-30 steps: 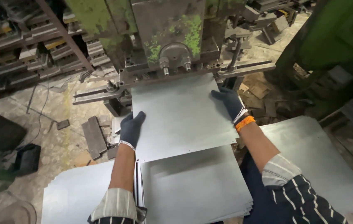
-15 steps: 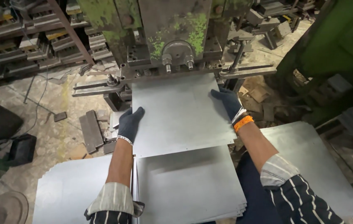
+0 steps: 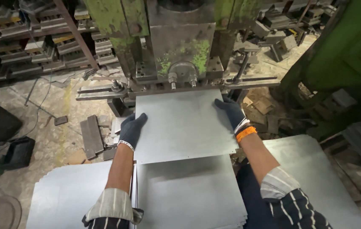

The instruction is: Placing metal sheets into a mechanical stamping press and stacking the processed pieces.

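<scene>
Left hand: left hand [image 3: 132,129] in a dark knit glove, fingers spread flat, pressing on the left edge of the metal sheet [image 3: 182,127].
Right hand: right hand [image 3: 231,111] in a matching glove with an orange cuff, gripping the sheet's right edge, fingers curled over it.
Sheet position: grey, square, lying level, its far edge just under the tooling of the green press [image 3: 176,46].
Below the sheet: stack of sheets [image 3: 189,195] right in front of the person, partly overlapped by the held one.
Either side: left sheet pile [image 3: 74,195] and right sheet pile [image 3: 312,174], both low.
Floor: dusty concrete with metal blocks [image 3: 91,135].
Handling advice: likely best to keep the sheet flat and square to the press, fingers at the side edges, well clear of the ram.
</scene>
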